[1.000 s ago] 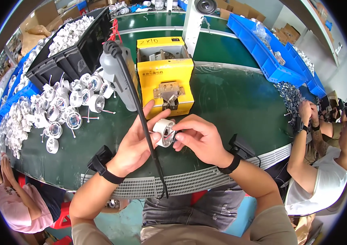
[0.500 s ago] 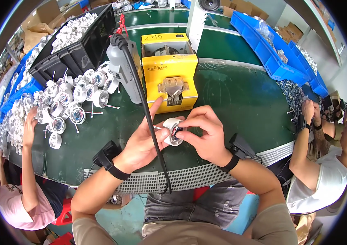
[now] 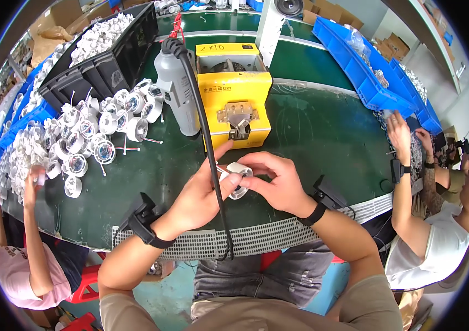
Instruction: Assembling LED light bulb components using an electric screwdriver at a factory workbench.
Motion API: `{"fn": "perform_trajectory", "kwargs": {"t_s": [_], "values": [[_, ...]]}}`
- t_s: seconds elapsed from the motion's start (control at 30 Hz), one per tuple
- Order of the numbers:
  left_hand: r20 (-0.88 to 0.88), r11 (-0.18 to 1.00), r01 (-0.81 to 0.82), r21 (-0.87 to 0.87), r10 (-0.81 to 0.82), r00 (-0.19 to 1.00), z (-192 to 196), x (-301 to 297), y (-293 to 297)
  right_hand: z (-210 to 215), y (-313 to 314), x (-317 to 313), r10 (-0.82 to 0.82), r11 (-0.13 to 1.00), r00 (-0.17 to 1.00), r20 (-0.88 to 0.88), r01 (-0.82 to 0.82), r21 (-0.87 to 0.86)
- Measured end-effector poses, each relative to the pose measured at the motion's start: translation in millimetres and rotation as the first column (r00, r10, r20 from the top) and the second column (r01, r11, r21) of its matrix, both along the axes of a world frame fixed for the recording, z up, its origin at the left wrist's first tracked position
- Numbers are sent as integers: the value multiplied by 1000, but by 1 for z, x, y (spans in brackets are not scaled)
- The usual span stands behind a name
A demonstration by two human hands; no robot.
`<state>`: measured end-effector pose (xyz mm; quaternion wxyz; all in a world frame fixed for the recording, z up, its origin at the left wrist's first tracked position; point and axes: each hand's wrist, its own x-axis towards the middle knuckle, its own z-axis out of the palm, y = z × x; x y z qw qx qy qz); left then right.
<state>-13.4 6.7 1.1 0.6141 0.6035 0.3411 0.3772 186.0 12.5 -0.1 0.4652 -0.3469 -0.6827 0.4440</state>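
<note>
The short, white plastic cylinder (image 3: 239,167) is held over the green, smooth-topped table (image 3: 322,143), near its front edge. It is clasped by the left hand (image 3: 197,194) and pinched by the right hand (image 3: 279,185), apparently so that it is steadied from both sides.

A black crate (image 3: 83,85) stood on the green bench (image 3: 322,149); blue bins (image 3: 383,98) sat right of a white post (image 3: 269,38).
</note>
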Motion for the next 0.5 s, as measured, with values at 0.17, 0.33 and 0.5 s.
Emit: {"fn": "perform_trajectory", "kwargs": {"t_s": [0.17, 0.33, 0.5], "values": [[-190, 958, 39, 286, 16, 982, 12, -4, -3, 5, 0, -2, -17, 993, 994, 109, 5, 114], [-122, 993, 35, 113, -21, 992, 18, -8, -2, 7, 1, 0, -46, 958, 953, 301, -43, 285], [-155, 986, -96, 133, 116, 981, 11, -10, 3, 27, 8, -14, -361, 769, 897, 253, 134, 625]]}}
